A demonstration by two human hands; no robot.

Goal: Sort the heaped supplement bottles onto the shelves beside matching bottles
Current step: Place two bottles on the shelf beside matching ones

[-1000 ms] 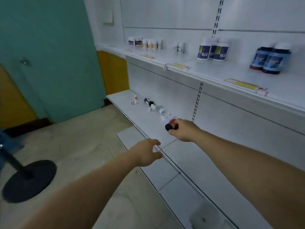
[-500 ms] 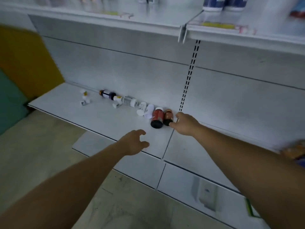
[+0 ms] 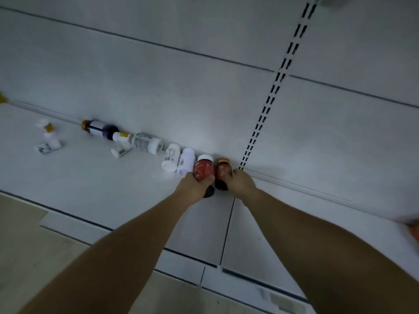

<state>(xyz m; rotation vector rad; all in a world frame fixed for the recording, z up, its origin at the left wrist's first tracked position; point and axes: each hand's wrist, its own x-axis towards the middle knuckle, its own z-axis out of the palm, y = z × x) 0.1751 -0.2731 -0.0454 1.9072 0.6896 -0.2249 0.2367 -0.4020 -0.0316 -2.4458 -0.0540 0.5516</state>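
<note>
Early stage of sorting, head view. The left hand (image 3: 192, 189) curls its fingers (image 3: 209, 178) round the red-labelled bottle (image 3: 204, 169), which lies on its side on the bottom shelf (image 3: 90, 189); the right hand (image 3: 241, 183) wraps its fingers (image 3: 229, 174) round the amber bottle (image 3: 222, 169) lying just beside the red-labelled bottle, on the side nearer the slotted upright (image 3: 272, 96). Neither bottle appears lifted clear of the shelf, though that cannot be told for certain. On the far side of the red-labelled bottle from the upright, the rest of the heap runs along the back panel (image 3: 158, 75): two white bottles (image 3: 179, 159) touching it, then a larger white-capped bottle (image 3: 147, 143), small white bottles (image 3: 121, 143), a dark bottle with a bronze cap (image 3: 99, 129), and, well apart, a few small loose items (image 3: 47, 137). Judged from this, no bottle in view has been placed beside a match; nearly the whole heap remains, and the upper shelves holding matching stock lie outside the frame.
</note>
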